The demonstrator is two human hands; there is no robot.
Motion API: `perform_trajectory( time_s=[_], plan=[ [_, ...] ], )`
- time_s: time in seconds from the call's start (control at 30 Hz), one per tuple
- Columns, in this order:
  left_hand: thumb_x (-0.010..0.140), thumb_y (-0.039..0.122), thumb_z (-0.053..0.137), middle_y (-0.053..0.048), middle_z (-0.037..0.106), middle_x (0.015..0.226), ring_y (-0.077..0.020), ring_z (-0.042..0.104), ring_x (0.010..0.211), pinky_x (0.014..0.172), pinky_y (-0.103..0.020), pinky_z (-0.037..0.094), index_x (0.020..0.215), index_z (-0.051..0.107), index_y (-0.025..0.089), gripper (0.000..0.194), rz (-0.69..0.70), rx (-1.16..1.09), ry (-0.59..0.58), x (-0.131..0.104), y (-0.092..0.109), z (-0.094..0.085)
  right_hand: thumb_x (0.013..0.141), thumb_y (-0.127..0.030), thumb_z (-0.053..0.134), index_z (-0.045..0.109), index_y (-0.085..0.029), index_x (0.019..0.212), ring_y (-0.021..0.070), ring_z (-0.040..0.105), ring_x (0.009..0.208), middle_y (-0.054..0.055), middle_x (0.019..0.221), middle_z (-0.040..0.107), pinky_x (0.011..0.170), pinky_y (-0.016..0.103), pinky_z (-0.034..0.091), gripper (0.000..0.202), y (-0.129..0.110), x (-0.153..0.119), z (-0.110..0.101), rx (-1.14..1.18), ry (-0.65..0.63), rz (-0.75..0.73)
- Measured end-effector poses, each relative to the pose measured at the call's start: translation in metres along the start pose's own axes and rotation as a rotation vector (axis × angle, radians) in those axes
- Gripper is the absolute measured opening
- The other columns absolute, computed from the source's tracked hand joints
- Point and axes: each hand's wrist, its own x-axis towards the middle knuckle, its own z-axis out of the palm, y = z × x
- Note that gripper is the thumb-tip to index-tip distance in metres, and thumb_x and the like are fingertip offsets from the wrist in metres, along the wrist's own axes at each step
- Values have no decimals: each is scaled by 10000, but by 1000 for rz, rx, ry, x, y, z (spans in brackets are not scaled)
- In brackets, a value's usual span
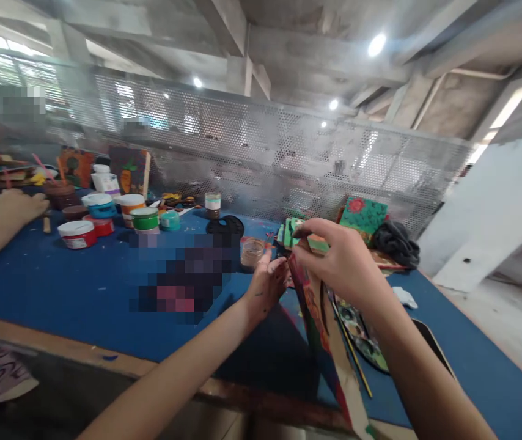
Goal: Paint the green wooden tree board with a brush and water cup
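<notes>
A painted canvas on a wooden frame stands tilted on edge near the table's front, its side bar facing me. My right hand pinches its upper edge between thumb and fingers. Just left of the painted face, my left hand is raised with its fingers apart and smudges on the skin; it holds nothing. Behind it stands a clear jar of brownish liquid. Beneath my right forearm lie a paint palette and a thin yellow-handled brush.
Paint tubs and a white bottle stand at the back left, near another person's hand. A black palette lies by the mesh screen. At the back right are a green floral canvas and a dark cloth.
</notes>
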Motion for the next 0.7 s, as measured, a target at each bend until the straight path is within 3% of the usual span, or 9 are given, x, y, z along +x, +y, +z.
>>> perform_trajectory(
  time_s=[0.1, 0.2, 0.3, 0.37, 0.43, 0.57, 0.7],
  plan=[
    [899, 543, 327, -32, 654, 794, -129, 584, 685, 588, -216, 400, 841, 645, 194, 476, -51, -15, -35, -3, 2, 29, 794, -261, 620, 697, -216, 867, 187, 655, 850, 28, 889, 713, 783, 320, 507, 115, 9, -20, -22, 107, 105, 38],
    [911, 483, 353, -43, 655, 858, -124, 560, 639, 554, -220, 380, 858, 627, 182, 410, -39, -44, -22, -5, 0, 43, 788, -297, 664, 712, -218, 957, 211, 670, 923, 45, 985, 724, 840, 368, 529, 192, 24, -42, -41, 186, 218, 138],
    [898, 490, 385, -91, 632, 1136, -190, 612, 903, 676, -261, 436, 945, 625, 194, 383, 31, -5, -46, -6, -5, 47, 768, -290, 700, 717, -240, 994, 217, 678, 965, 44, 1039, 726, 870, 383, 544, 232, 46, -65, -55, 260, 328, 224],
    [888, 504, 409, -83, 559, 1304, -237, 534, 1162, 852, -309, 435, 1002, 630, 220, 377, 69, 41, -68, -7, -8, 50, 754, -280, 717, 721, -243, 982, 222, 681, 984, 50, 1047, 729, 875, 382, 555, 231, 63, -80, -61, 325, 421, 248],
    [887, 503, 415, -68, 527, 1359, -255, 430, 1297, 995, -358, 370, 1030, 638, 241, 373, 80, 89, -97, -9, -9, 53, 741, -273, 728, 720, -234, 978, 234, 681, 999, 68, 1059, 728, 874, 390, 561, 240, 81, -93, -65, 404, 494, 270],
    [893, 483, 407, -81, 586, 1293, -263, 416, 1316, 1045, -389, 323, 1005, 658, 233, 372, 94, 138, -116, -13, -10, 62, 728, -265, 737, 708, -244, 1001, 247, 687, 985, 78, 1064, 728, 837, 407, 575, 276, 108, -112, -69, 534, 535, 315],
    [901, 442, 413, -87, 592, 1279, -246, 480, 1249, 956, -348, 389, 1042, 654, 217, 359, 72, 156, -102, -12, -7, 61, 729, -246, 739, 707, -257, 1001, 227, 685, 989, 56, 1055, 732, 859, 385, 565, 275, 99, -114, -68, 524, 559, 290]
  ],
)
